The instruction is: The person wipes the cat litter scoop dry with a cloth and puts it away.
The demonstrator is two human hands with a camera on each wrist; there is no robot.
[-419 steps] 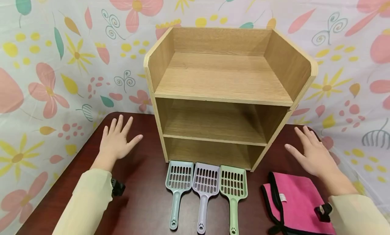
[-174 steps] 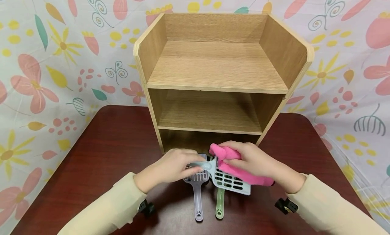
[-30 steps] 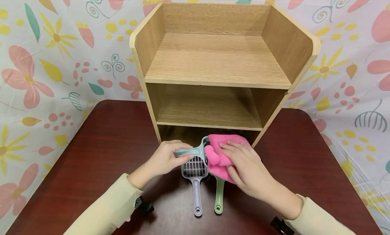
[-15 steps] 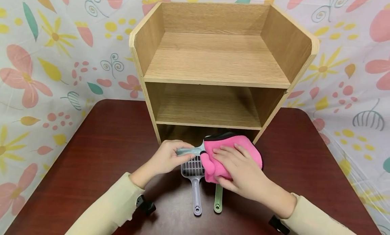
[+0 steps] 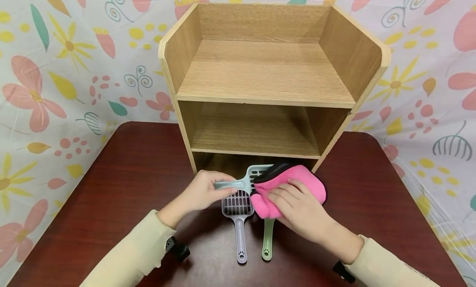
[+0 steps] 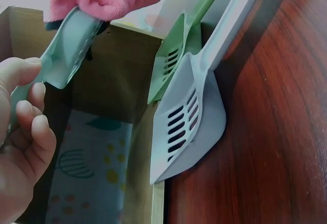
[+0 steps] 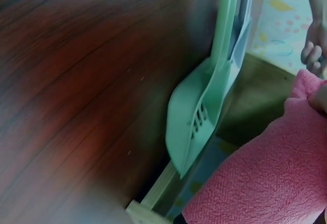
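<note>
In the head view my left hand (image 5: 202,192) grips the handle of a pale blue litter scoop (image 5: 243,183), its slotted head pointing right. My right hand (image 5: 303,214) holds a bunched pink cloth (image 5: 308,186) with black edging against that slotted head, covering much of it. The left wrist view shows the blue scoop raised off the table. Below it lie a lilac litter scoop (image 5: 239,237) and a green litter scoop (image 5: 267,237), handles toward me. The green scoop's head is mostly hidden under the cloth in the head view.
A wooden shelf unit (image 5: 264,72) with a walled top and two lower compartments stands behind the scoops. The dark red-brown table (image 5: 141,155) carries everything. A flower-printed sheet (image 5: 85,64) hangs behind and at both sides.
Earlier both hands were apart and the blue scoop and folded cloth lay on the table; both were taken up. Within the last half second the cloth shifted right, baring the blue scoop's left slots.
</note>
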